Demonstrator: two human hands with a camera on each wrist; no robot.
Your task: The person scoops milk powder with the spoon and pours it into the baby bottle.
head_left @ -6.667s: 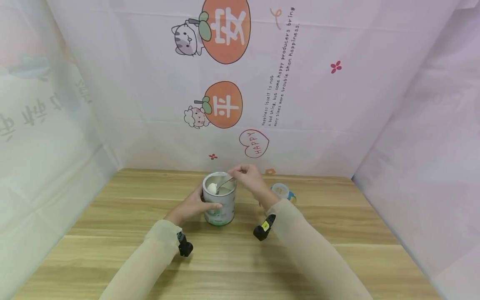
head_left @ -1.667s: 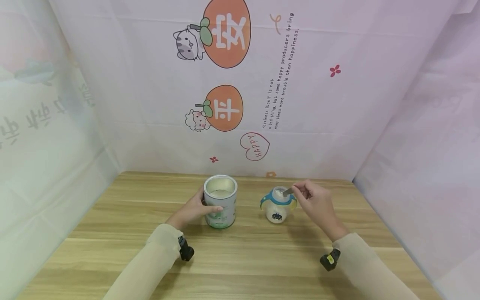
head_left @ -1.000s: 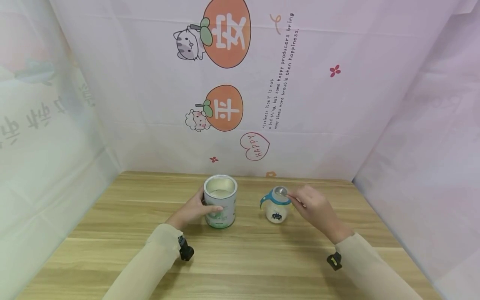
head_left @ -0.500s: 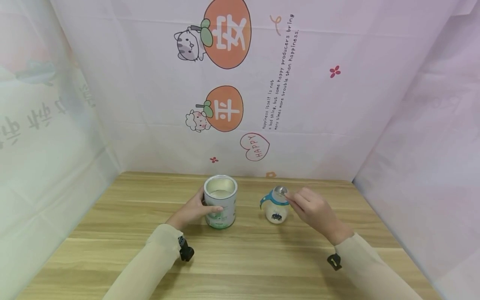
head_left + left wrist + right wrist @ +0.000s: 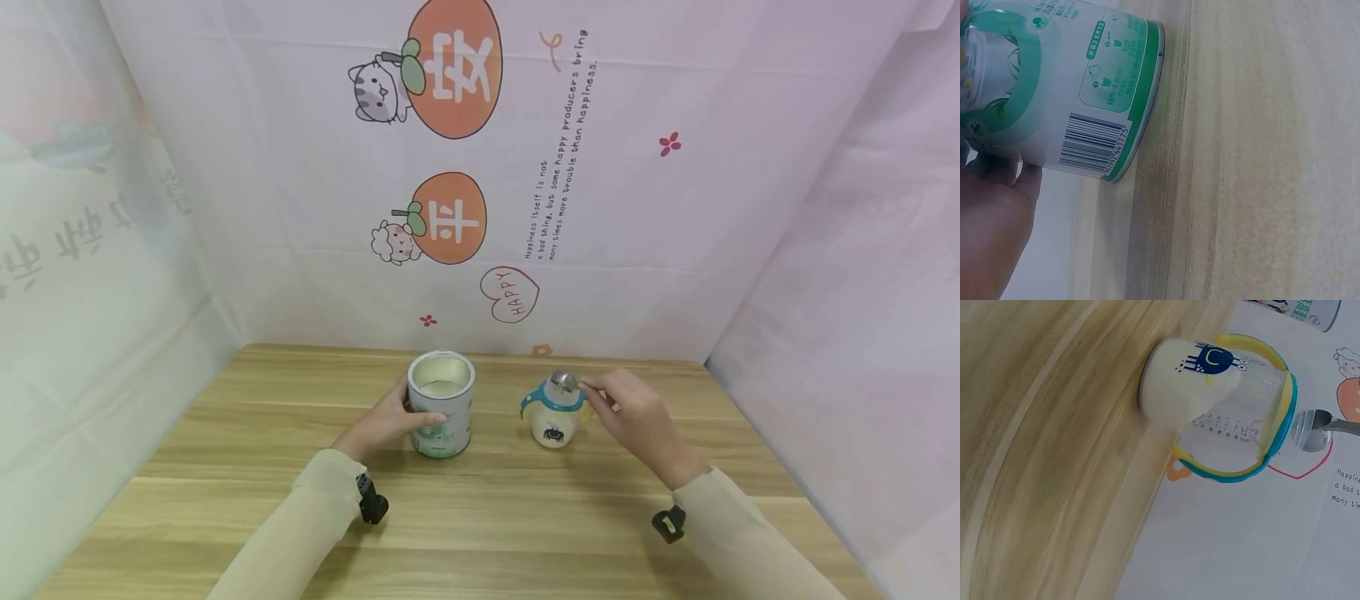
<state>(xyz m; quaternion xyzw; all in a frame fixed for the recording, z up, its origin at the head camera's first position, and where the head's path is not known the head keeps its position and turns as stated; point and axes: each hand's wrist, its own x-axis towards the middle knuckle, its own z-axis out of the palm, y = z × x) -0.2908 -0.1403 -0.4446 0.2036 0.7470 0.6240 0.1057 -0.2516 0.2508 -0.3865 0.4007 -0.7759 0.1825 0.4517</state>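
Observation:
A white and green milk powder can [image 5: 454,432] stands upright on the table with its top off and pale powder inside. My left hand [image 5: 384,418] holds it from the left side, thumb across the front. To the right stands a clear baby bottle [image 5: 552,427] with blue and yellow handles and a dark crab-like print. White powder fills its lower part, as the right wrist view shows, and its mouth is uncovered. My right hand [image 5: 632,415] pinches the handle of a metal spoon [image 5: 564,382], whose bowl is right at the bottle's mouth. In that wrist view the spoon's bowl [image 5: 1319,420] overlaps the neck.
The wooden table [image 5: 480,525] runs back to a printed cloth wall [image 5: 615,292], close behind the can and bottle. More cloth hangs on the left and right sides. A gap of bare wood lies between can and bottle.
Earlier, my right hand held a heaped spoonful over the can; it has since moved right to the bottle. Over the last second the spoon has shifted slightly at the mouth. My left hand stays on the can.

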